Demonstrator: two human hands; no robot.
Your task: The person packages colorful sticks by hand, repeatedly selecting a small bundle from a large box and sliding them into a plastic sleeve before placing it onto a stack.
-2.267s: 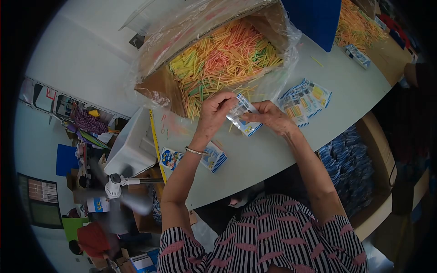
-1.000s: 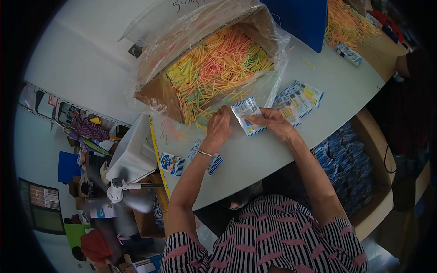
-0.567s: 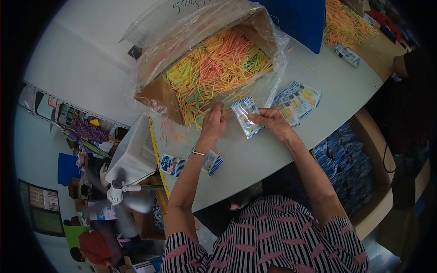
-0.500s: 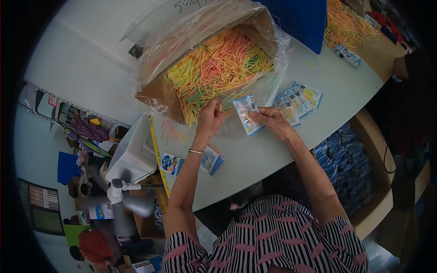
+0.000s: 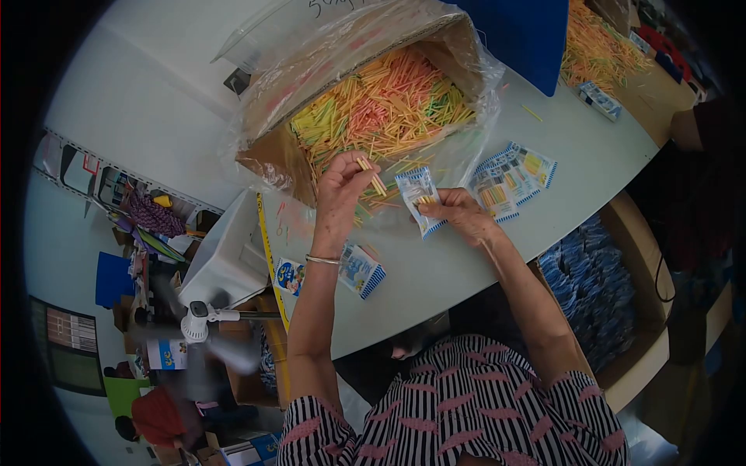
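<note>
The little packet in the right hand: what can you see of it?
The packet is oblong and shiny, like thin plastic film, with blue and white print and blue-striped ends. Yellowish sticks seem to show near the thumb. The right hand pinches it, tilted, above the table; the left hand is apart. Whether an end is open, I can't tell.

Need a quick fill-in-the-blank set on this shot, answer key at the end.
1. The left hand pinches a few thin sticks, while a small packet is held in the ____ hand.
2. The bangle is worn on the person's ____ wrist.
3. The large panel behind the table is coloured ____.
4. The strip along the table's edge is coloured ____.

Missing words: right; left; blue; yellow.
</note>
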